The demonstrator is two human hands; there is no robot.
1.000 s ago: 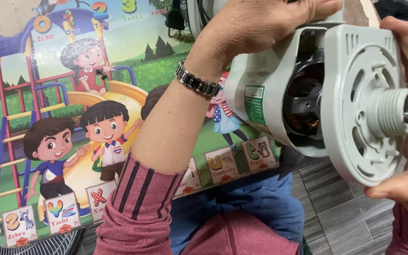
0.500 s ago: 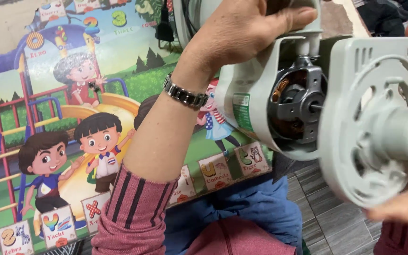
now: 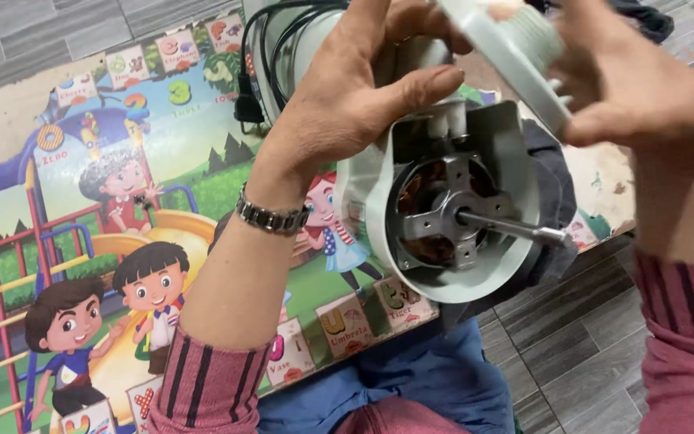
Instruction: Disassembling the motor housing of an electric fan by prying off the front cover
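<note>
since the earlier frames the round white front cover has come off the motor housing and now sits up at one o'clock, lifted clear; the steel shaft, which poked through the cover's threaded hub before, stands bare.

centre of view: the white motor housing, open face toward the camera, showing a metal bracket and copper-coloured windings around the shaft, which points to four o'clock. the left hand wraps over the housing's top at eleven o'clock, fingers curled and thumb pressed against the casing; a metal watch sits on its wrist. the right hand, at two o'clock, grips the detached cover with fingers closed over its rim. a black cable loops behind the housing at twelve o'clock.

progress, judged from the frame: the front cover is separated and the motor interior exposed; the bracket, rotor and rear casing appear still assembled.

surroundings: both forearms wear pink striped sleeves. beneath, from nine to six o'clock, lies a colourful children's play mat with cartoon children, a slide, a ladder and small square picture-letter tiles along its edges. blue cloth lies at six o'clock, grey floor tiles at five o'clock.
</note>
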